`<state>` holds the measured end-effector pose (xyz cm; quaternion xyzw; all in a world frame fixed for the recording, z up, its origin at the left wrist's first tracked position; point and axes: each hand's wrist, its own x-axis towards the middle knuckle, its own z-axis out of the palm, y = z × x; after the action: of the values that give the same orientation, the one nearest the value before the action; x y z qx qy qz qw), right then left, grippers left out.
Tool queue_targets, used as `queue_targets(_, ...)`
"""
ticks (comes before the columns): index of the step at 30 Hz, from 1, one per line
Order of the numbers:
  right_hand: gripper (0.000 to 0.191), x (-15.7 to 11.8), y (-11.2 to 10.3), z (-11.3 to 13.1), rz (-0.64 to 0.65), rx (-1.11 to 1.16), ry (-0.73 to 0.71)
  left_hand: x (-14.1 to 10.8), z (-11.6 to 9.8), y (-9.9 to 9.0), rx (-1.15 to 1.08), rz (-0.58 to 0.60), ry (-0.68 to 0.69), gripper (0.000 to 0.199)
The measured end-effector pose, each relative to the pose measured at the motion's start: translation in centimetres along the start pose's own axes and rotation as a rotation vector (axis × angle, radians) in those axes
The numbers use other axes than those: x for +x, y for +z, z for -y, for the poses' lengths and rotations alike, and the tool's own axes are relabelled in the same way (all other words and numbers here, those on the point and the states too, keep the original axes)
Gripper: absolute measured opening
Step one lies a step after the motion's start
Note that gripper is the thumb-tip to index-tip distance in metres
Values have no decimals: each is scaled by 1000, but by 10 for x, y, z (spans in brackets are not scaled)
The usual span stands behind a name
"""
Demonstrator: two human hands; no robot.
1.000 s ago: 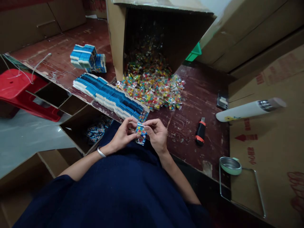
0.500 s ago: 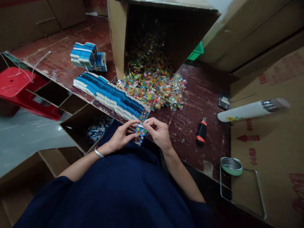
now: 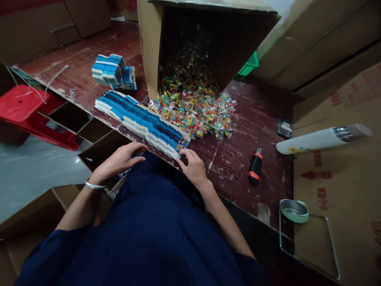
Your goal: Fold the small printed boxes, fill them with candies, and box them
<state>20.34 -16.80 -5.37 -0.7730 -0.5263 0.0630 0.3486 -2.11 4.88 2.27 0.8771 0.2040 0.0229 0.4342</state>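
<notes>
My left hand (image 3: 123,159) hangs over the cardboard box below the table edge, thumb and fingers apart, with nothing seen in it. The small printed packets in that box are mostly hidden by the hand. At the near end of a long row of blue-and-white packets (image 3: 139,119), my right hand (image 3: 193,166) has its thumb and forefinger closed on the edge of the front packet (image 3: 182,145). Beside the row lies a heap of clear sachets with colourful candies (image 3: 196,113), spilling from a tipped carton (image 3: 151,51).
Bundled blue packets (image 3: 108,70) stand farther back on the table. To the right lie an orange-and-black box cutter (image 3: 255,167), a white bottle (image 3: 309,141) and a small green-rimmed bowl (image 3: 294,212). A red stool (image 3: 26,105) stands at left, with an open carton (image 3: 32,218) nearer.
Both hands were together on a small blue packet. The left hand has moved left over the box and opened, the packet gone from view; the right has reached the row's end.
</notes>
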Motion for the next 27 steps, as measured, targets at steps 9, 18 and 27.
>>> queue_targets(9,16,3,-6,-2,29,-51,-2,26,-19,51,-376,180,64,21)
queue_targets(18,18,-27,-21,29,-279,-81,-180,40,-29,101,-1231,180,-240,49)
queue_targets(27,18,-26,-35,55,-43,208,-287,39,-37,95,-1429,111,-137,65)
